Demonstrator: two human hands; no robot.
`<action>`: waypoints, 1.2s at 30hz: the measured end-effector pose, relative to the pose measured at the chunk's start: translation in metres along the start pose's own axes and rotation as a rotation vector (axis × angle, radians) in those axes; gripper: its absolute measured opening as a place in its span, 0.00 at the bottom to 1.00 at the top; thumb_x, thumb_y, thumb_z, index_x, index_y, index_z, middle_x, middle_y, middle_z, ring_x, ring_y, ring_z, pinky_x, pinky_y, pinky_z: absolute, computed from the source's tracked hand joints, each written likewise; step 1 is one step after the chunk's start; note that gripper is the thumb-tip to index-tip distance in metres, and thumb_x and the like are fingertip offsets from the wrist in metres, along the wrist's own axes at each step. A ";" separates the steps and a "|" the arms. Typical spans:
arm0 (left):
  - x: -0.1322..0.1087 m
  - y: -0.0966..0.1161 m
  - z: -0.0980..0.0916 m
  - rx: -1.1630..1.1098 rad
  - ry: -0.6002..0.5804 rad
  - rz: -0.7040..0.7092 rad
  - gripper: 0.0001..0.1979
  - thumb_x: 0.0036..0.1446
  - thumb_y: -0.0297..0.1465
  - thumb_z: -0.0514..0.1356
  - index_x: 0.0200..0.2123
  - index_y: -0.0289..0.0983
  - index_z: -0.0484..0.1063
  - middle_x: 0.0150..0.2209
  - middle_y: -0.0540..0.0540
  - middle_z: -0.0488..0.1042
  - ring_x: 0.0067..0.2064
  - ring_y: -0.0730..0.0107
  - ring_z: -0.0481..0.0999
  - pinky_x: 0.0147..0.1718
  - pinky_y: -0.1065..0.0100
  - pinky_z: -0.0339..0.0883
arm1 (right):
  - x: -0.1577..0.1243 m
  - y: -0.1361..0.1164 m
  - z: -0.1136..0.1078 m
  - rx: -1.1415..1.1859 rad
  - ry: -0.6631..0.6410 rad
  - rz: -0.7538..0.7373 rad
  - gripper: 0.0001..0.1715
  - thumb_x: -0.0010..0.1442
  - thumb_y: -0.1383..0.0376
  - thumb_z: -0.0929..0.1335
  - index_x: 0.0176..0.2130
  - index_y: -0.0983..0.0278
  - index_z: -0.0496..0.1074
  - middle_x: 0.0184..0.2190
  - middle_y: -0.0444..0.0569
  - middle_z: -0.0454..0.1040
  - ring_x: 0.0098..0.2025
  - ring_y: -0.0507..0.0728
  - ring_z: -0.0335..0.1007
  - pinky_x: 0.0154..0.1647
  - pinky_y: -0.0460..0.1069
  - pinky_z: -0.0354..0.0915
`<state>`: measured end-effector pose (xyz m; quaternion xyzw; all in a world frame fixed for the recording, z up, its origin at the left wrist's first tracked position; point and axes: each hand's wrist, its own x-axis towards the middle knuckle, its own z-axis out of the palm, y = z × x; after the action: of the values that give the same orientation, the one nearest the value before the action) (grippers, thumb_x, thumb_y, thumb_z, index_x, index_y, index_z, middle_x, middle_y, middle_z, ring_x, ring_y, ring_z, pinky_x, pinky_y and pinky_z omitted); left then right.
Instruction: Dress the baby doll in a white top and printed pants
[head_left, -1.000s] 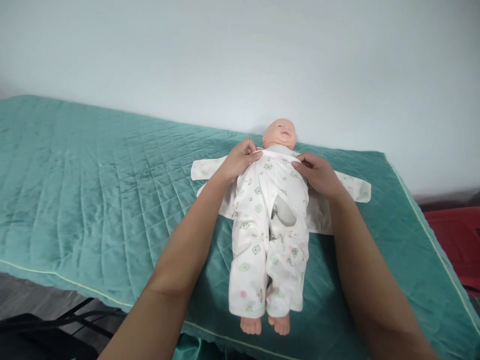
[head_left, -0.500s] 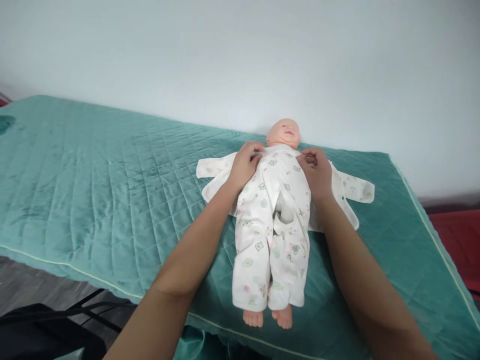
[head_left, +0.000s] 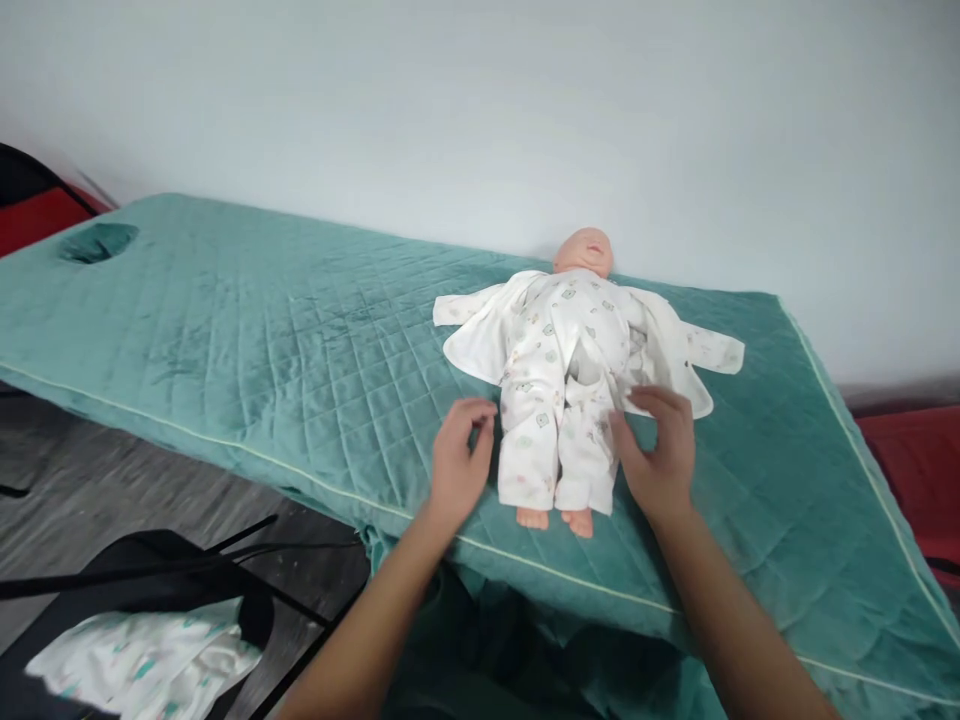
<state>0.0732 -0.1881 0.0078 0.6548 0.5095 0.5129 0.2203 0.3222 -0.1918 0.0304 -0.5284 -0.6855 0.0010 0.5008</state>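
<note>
Apparently we are dressing the doll (head_left: 583, 256), lying right of centre; our left hand (head_left: 459, 462) and right hand (head_left: 664, 458) flank its trousers (head_left: 529, 440), fingers loosely parted, empty. Closing the spread jacket (head_left: 478, 343) calls for gripping its edges.

White printed pants (head_left: 531, 400), green quilted cover (head_left: 337, 390), pale-grey wall (head_left: 480, 120)

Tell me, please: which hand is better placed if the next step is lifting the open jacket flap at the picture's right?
The right hand, I think: it is close to that jacket flap, on the same side of the doll. The left hand is beside the other trouser leg, farther away.
</note>
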 end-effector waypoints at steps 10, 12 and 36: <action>-0.107 0.046 0.015 0.124 -0.042 -0.231 0.18 0.58 0.21 0.60 0.50 0.40 0.68 0.47 0.43 0.75 0.48 0.61 0.75 0.48 0.57 0.69 | -0.101 -0.032 -0.035 -0.279 -0.360 -0.012 0.24 0.66 0.50 0.66 0.51 0.65 0.69 0.46 0.59 0.73 0.49 0.67 0.69 0.50 0.61 0.67; -0.103 0.046 0.016 0.128 -0.026 -0.256 0.15 0.59 0.21 0.58 0.48 0.39 0.69 0.44 0.44 0.75 0.46 0.62 0.75 0.46 0.59 0.69 | -0.094 -0.032 -0.030 -0.338 -0.363 -0.022 0.21 0.66 0.51 0.65 0.48 0.65 0.69 0.42 0.57 0.74 0.46 0.66 0.70 0.47 0.59 0.68; -0.111 0.042 0.013 -0.189 0.248 -0.153 0.02 0.62 0.28 0.57 0.35 0.38 0.68 0.32 0.48 0.72 0.33 0.72 0.71 0.33 0.69 0.66 | -0.090 -0.053 -0.055 -0.101 -0.485 -0.211 0.15 0.69 0.54 0.65 0.46 0.63 0.70 0.39 0.50 0.74 0.37 0.57 0.73 0.39 0.50 0.67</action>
<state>0.1087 -0.3004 -0.0129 0.5221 0.5307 0.6171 0.2550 0.3164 -0.3095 0.0245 -0.4626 -0.8360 0.0411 0.2923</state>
